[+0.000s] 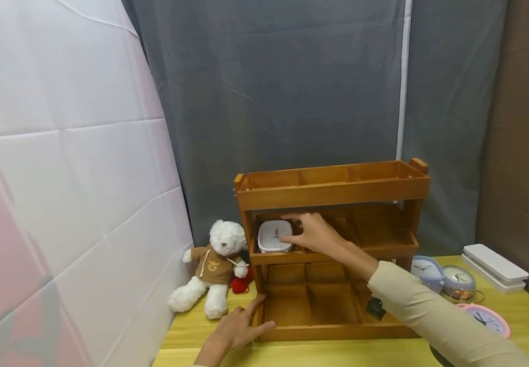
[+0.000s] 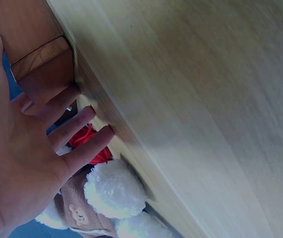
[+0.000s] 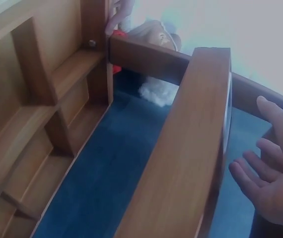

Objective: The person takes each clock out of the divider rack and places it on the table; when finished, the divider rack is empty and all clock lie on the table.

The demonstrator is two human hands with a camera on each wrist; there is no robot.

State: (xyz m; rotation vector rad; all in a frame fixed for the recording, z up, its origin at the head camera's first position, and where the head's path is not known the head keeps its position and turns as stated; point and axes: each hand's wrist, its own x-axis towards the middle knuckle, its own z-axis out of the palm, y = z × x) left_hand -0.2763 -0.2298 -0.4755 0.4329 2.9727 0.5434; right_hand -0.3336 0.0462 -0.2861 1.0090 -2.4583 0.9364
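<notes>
A brown wooden three-tier rack [image 1: 333, 191] stands on the table. On its middle tier, at the left end, sits a white rounded-square clock [image 1: 269, 242] with small orange and dark marks on its face. My right hand [image 1: 312, 233] reaches into that tier, thumb and fingers spread beside the clock. The thumb overlaps the clock's right side in the head view; in the right wrist view the right hand [image 3: 275, 168] has a gap between thumb and fingers. My left hand [image 1: 238, 326] rests with extended fingers at the rack's lower left corner; the left wrist view shows its palm [image 2: 17, 158].
Left of the rack sits a white plush toy [image 1: 216, 270] in a brown top, with a red item [image 1: 241, 283] beside it. To the right are a blue clock [image 1: 425, 270], a round clock [image 1: 459, 280], a pink clock [image 1: 498, 321] and a white flat object [image 1: 494, 262].
</notes>
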